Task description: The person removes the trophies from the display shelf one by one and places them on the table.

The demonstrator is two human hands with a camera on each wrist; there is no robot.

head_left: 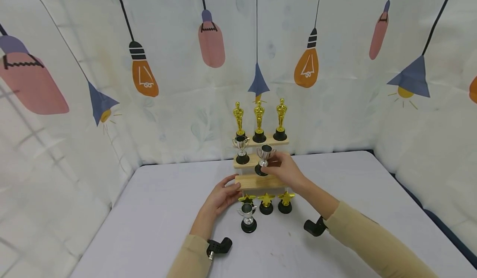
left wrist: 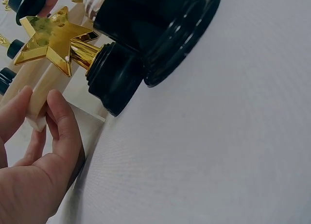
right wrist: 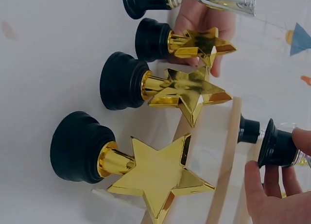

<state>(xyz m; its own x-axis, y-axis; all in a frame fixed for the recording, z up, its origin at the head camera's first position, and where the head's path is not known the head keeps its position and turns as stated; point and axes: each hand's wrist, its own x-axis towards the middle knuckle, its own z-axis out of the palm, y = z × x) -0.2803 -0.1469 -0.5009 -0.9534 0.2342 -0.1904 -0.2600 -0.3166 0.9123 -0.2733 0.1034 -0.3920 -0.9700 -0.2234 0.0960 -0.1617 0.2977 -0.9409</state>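
My right hand holds a small silver trophy cup upright over the middle board of a three-tier wooden shelf. In the right wrist view, its fingers are at the cup's black base. Thumb and fingers of my left hand pinch the left end of the lowest board, seen close in the left wrist view as a board corner. Another silver cup stands at the left of the middle board. Gold figurine trophies line the top board.
Three gold star trophies stand on the white table in front of the shelf. A third silver cup stands before the left star. Behind the table hangs a light cloth printed with lamps.
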